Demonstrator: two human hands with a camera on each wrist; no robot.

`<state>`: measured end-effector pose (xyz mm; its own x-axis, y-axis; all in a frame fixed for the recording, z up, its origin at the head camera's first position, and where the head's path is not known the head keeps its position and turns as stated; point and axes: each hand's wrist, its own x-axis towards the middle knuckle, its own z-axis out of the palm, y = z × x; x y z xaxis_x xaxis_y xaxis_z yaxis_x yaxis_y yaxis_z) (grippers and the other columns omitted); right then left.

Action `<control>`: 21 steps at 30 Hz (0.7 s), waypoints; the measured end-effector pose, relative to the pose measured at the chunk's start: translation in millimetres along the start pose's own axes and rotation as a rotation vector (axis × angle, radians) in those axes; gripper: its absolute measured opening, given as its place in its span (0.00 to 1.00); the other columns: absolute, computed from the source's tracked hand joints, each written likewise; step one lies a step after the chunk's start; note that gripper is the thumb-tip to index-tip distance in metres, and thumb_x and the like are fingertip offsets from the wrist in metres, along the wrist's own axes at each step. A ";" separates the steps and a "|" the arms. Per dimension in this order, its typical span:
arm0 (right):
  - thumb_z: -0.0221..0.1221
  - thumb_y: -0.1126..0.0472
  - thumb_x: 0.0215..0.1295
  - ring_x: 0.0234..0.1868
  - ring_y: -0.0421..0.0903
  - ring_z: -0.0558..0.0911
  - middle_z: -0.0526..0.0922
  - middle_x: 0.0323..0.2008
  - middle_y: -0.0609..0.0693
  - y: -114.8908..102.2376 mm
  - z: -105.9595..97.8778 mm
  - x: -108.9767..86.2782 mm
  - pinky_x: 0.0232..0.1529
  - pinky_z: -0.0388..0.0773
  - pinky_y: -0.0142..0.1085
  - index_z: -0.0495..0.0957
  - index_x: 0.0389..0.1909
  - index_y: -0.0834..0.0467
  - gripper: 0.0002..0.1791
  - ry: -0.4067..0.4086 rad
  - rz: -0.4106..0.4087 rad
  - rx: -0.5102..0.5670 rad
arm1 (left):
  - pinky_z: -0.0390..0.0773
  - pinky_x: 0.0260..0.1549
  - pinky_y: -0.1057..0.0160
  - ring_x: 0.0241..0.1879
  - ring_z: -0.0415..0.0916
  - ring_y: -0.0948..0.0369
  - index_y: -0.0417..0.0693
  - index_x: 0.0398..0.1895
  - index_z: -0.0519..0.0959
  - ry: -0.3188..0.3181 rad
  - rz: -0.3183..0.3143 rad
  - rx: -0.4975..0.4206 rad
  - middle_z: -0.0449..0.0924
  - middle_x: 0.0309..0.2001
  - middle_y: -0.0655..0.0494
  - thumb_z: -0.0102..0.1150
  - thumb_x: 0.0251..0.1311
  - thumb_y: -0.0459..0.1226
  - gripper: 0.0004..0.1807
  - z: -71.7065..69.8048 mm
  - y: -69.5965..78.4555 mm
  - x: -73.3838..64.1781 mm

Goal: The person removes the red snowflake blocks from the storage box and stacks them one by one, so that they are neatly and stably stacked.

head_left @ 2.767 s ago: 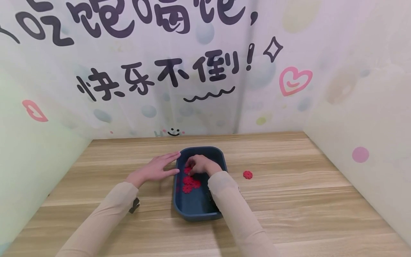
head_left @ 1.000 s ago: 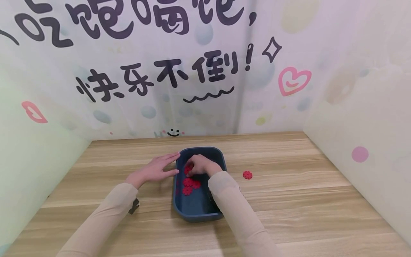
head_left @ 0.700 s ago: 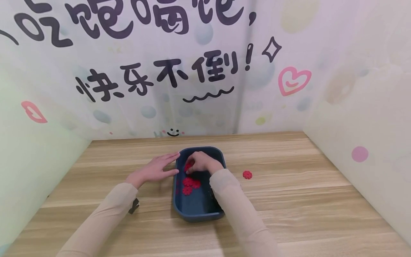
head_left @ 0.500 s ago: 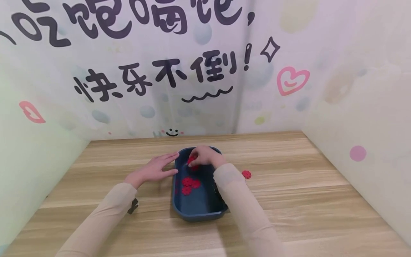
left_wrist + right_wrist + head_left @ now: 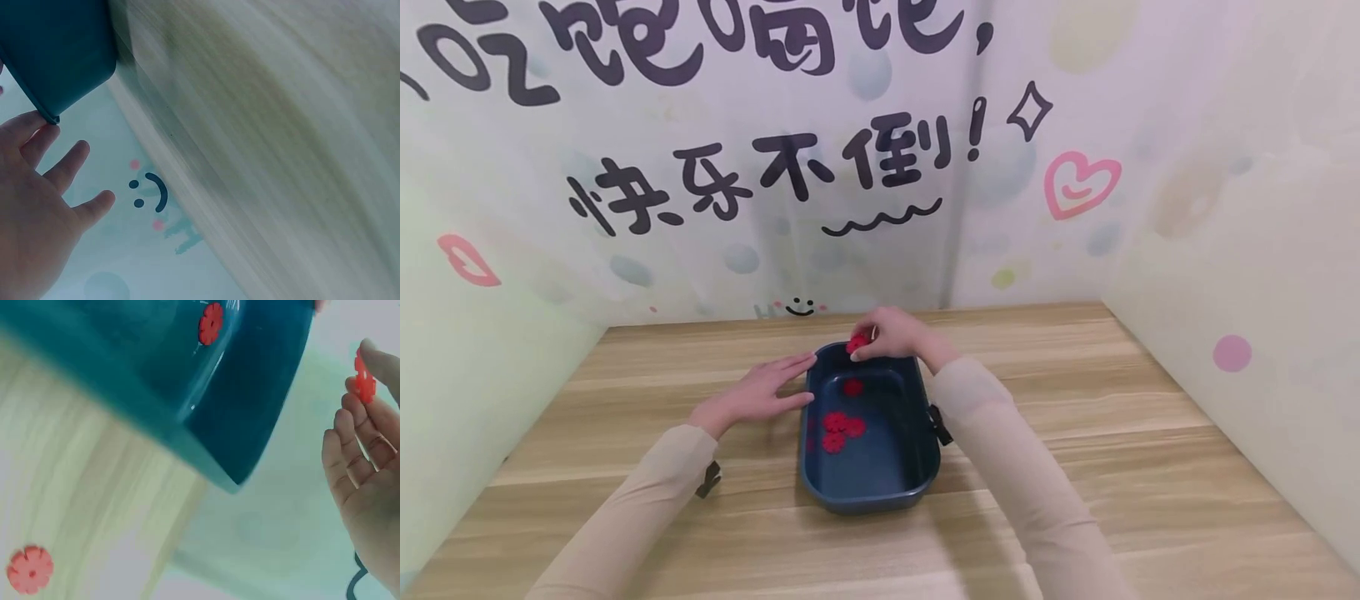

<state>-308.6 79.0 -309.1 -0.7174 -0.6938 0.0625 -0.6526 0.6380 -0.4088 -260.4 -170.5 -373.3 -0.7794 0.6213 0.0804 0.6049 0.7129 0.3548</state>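
Note:
My right hand (image 5: 897, 335) pinches a red flower-shaped plastic disc (image 5: 856, 344) between thumb and index finger, above the far end of the dark blue bin (image 5: 871, 503). In the right wrist view the held disc (image 5: 364, 381) stands on edge, apart from the bin wall. Fingers extended, my left hand (image 5: 760, 395) touches the bin's left rim; the left wrist view has its fingertips at the rim. One red disc (image 5: 853, 387) lies alone near the bin's far end. Several more red discs (image 5: 835, 442) lie clustered at the left middle of the bin floor.
Another red disc (image 5: 30, 570) lies on the wooden table (image 5: 1112, 450) right of the bin; my right arm hides it in the head view. A printed white wall (image 5: 880, 275) closes off the table's far edge, with side walls left and right.
My right hand has risen from the bin floor towards the far rim with a red disc pinched in it. A disc formerly under that hand now shows. The left hand keeps its place.

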 end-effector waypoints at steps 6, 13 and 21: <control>0.63 0.51 0.51 0.28 0.40 0.72 0.74 0.28 0.43 2.2 -2.9 -11.0 0.31 0.69 0.30 0.79 0.37 0.55 0.15 0.051 -0.126 -0.013 | 0.49 0.55 0.42 0.62 0.50 0.49 0.44 0.65 0.56 -0.003 -0.004 0.000 0.53 0.64 0.47 0.47 0.58 0.54 0.36 -0.3 -0.4 0.1; 0.63 0.50 0.51 0.26 0.39 0.71 0.72 0.28 0.45 9.1 0.6 -28.2 0.29 0.69 0.30 0.79 0.40 0.56 0.18 0.089 -0.204 0.020 | 0.49 0.54 0.42 0.62 0.51 0.48 0.42 0.65 0.56 0.005 0.011 0.025 0.54 0.64 0.45 0.48 0.58 0.52 0.36 -1.1 -0.2 0.6; 0.63 0.48 0.50 0.26 0.37 0.71 0.70 0.28 0.42 25.1 13.7 -46.0 0.28 0.70 0.29 0.79 0.41 0.55 0.20 0.143 -0.218 0.060 | 0.50 0.54 0.43 0.62 0.51 0.48 0.41 0.65 0.56 0.006 0.024 0.041 0.54 0.64 0.45 0.48 0.59 0.52 0.36 -1.6 2.1 -0.5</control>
<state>-288.7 122.3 -334.7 -0.5915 -0.7556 0.2814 -0.7830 0.4549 -0.4243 -258.9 -169.8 -371.1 -0.7656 0.6365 0.0935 0.6293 0.7108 0.3142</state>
